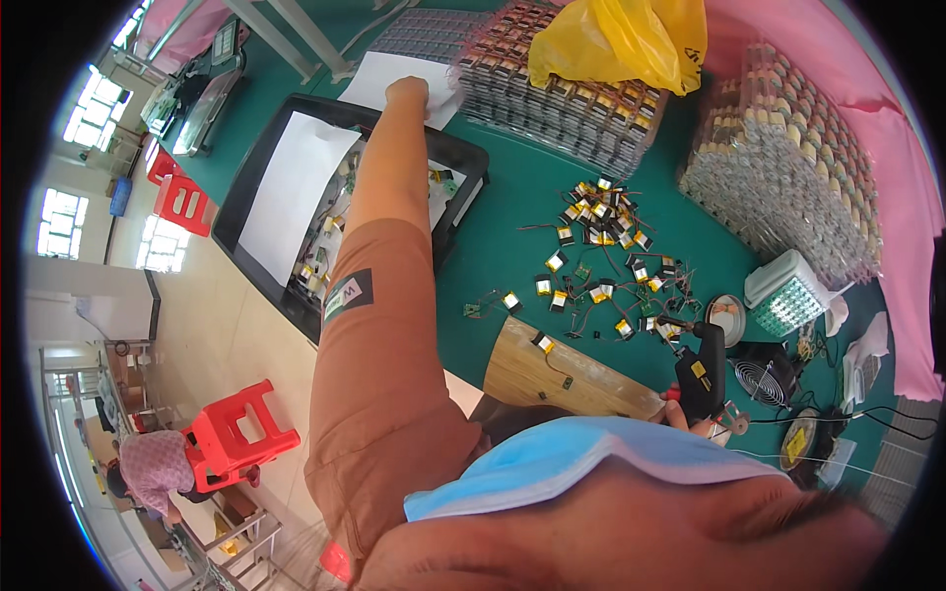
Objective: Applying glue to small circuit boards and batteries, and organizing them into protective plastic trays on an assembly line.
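Note:
My left arm reaches far forward over a black tray point(258, 156). At its end my left hand point(407, 94) is closed over a sheet of white paper point(370, 81); what its fingers hold, if anything, is hidden. At the lower right my right hand point(680, 414) is wrapped round a black soldering gun point(702, 369), its tip pointing left. Just left of that gun lies a wooden board point(517, 364) with one small battery point(543, 342) wired to a little circuit board on it. Beyond the board spreads a pile of small silver-and-yellow battery cells point(598, 212) with thin wires.
Stacked clear plastic trays point(562, 118) stand at the back, a yellow bag point(621, 44) on top. More stacked trays point(788, 163) rise at the right, near a white basket point(788, 293), a round tin point(726, 320) and a small black fan point(764, 374). Red stools point(241, 433) and another person point(158, 463) are at left.

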Demonstrator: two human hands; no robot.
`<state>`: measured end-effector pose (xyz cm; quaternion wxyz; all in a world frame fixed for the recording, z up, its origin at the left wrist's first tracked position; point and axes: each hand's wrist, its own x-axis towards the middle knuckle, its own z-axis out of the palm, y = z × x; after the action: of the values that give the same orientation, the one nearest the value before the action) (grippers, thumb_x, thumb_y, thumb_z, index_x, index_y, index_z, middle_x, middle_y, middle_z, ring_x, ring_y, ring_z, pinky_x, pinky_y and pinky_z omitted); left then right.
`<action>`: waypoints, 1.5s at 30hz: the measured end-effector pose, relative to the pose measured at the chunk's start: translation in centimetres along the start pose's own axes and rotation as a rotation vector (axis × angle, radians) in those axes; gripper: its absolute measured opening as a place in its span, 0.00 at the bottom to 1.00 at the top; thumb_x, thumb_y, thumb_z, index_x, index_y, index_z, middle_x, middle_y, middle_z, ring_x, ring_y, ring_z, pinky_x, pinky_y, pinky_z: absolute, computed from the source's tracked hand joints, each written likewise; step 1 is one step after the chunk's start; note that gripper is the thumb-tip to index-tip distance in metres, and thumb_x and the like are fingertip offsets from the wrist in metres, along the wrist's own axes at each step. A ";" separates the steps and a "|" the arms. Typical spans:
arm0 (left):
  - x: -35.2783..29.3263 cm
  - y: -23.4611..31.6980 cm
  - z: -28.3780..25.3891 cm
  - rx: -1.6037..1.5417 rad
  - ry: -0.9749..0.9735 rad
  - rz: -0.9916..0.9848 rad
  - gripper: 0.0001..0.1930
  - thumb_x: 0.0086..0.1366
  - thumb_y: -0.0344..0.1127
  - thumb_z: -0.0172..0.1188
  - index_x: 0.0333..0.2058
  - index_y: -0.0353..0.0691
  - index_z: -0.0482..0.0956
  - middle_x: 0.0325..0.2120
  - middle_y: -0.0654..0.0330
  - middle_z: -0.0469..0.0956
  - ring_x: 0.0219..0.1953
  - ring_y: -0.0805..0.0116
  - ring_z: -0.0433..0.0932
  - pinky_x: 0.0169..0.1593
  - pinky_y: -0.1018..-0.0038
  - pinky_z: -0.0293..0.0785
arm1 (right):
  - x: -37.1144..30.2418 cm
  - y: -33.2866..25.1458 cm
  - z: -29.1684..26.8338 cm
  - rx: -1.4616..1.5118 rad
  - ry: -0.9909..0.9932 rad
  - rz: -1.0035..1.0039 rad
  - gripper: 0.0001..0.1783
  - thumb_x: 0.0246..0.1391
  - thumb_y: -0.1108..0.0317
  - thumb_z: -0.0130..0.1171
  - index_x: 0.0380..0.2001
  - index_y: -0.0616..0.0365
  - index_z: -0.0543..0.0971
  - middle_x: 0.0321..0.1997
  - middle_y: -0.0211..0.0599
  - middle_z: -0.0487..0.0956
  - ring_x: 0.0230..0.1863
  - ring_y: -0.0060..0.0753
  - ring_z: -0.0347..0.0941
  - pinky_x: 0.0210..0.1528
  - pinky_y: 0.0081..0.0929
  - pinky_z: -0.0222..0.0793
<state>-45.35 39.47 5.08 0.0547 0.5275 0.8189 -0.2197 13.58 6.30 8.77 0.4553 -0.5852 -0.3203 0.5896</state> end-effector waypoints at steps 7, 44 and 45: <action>-0.8 -2.4 -1.7 -0.403 0.401 -0.299 0.15 0.62 0.38 0.52 0.43 0.43 0.82 0.46 0.54 0.79 0.49 0.55 0.78 0.47 0.63 0.76 | 0.4 0.7 -2.5 -0.056 -0.048 -0.007 0.16 0.51 0.77 0.57 0.45 0.70 0.72 0.34 0.43 0.76 0.19 0.27 0.72 0.22 0.24 0.72; -36.9 -13.6 8.0 0.087 0.408 0.794 0.16 0.47 0.27 0.59 0.38 0.36 0.75 0.42 0.57 0.76 0.49 0.58 0.73 0.54 0.65 0.68 | -2.9 2.2 -1.0 -0.018 -0.228 -0.072 0.15 0.51 0.75 0.58 0.42 0.68 0.73 0.35 0.41 0.76 0.19 0.25 0.71 0.21 0.23 0.71; -36.7 -13.5 7.9 0.000 0.503 0.767 0.17 0.48 0.26 0.61 0.40 0.36 0.75 0.45 0.55 0.75 0.50 0.57 0.72 0.56 0.65 0.67 | -3.0 1.9 -1.0 -0.022 -0.222 -0.064 0.15 0.50 0.75 0.59 0.42 0.68 0.73 0.35 0.41 0.76 0.19 0.26 0.71 0.21 0.23 0.71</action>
<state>-42.40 0.64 13.90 -0.0681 0.8294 0.5523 -0.0487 13.92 2.74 8.13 0.4292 -0.5108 -0.3937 0.6323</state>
